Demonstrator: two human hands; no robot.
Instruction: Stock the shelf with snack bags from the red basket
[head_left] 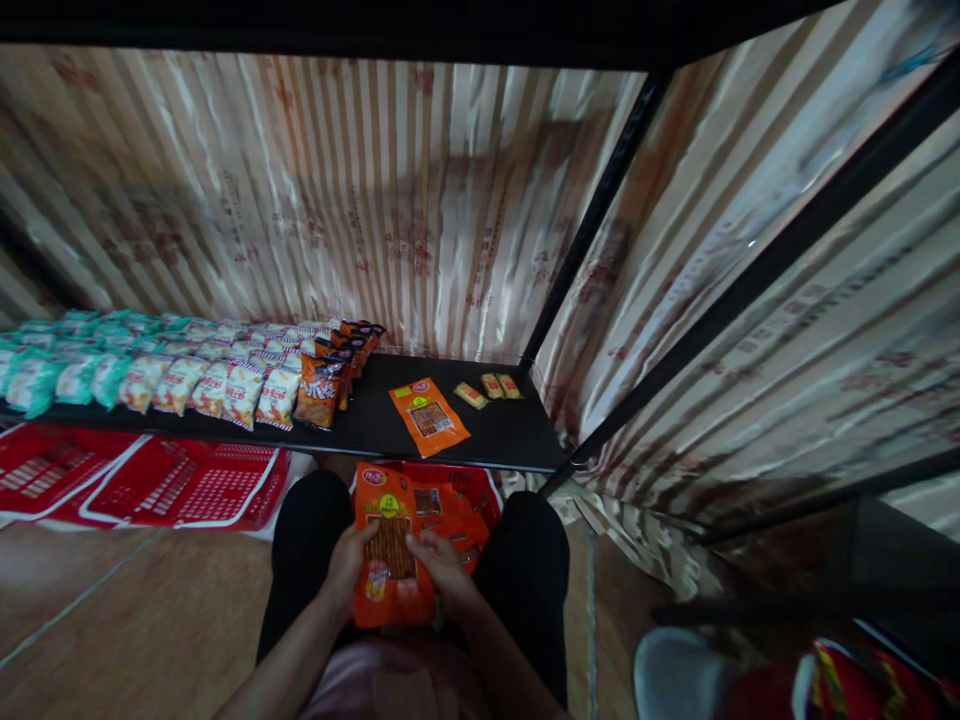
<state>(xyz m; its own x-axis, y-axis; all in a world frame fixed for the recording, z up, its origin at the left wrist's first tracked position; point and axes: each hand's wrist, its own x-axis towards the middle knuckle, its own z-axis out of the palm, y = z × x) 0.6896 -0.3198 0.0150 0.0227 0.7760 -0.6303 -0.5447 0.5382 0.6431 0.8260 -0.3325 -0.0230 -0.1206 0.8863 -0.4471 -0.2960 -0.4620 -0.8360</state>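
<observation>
Left hand (349, 560) and right hand (444, 568) both grasping a flat orange plastic packet (391, 555) with a clear window, held between black-trousered knees (309, 545), near a red plastic basket (487, 488), a matching packet (424, 425) lying on a long black shelf (502, 435).

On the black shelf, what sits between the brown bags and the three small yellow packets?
One orange packet lies on the shelf, right of the brown bags and left of the yellow packets, in the head view.
</observation>
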